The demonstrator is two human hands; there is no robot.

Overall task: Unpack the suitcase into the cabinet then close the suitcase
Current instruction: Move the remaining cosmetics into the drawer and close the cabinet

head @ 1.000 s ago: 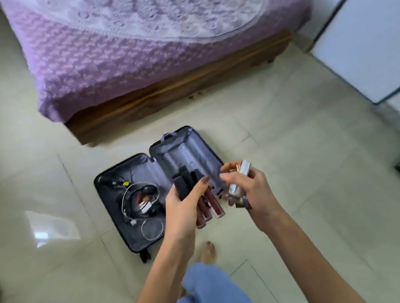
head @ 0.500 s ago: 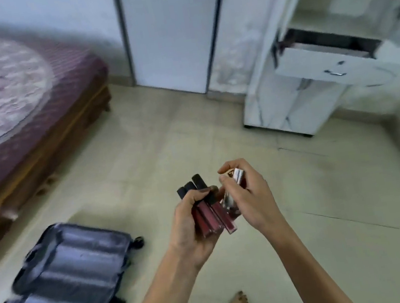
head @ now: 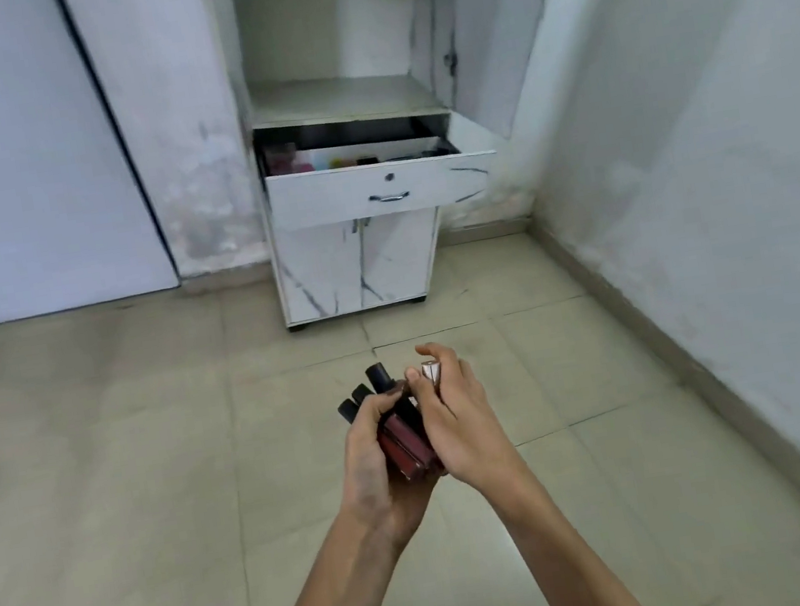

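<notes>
Lip-gloss tubes (head: 401, 432), dark-capped and red-bodied, sit bunched in the left hand (head: 373, 467), whose fingers curl round them. The right hand (head: 460, 423) is close against it and grips a silver-capped tube (head: 430, 372), probably so that the whole lot goes over in one trip. The cabinet (head: 361, 267) stands ahead, well apart from the hands, with only tiled floor (head: 149, 444) between; its drawer (head: 381, 194) is pulled open with small items inside, under a shelf (head: 341, 98), and the suitcase is out of view.
</notes>
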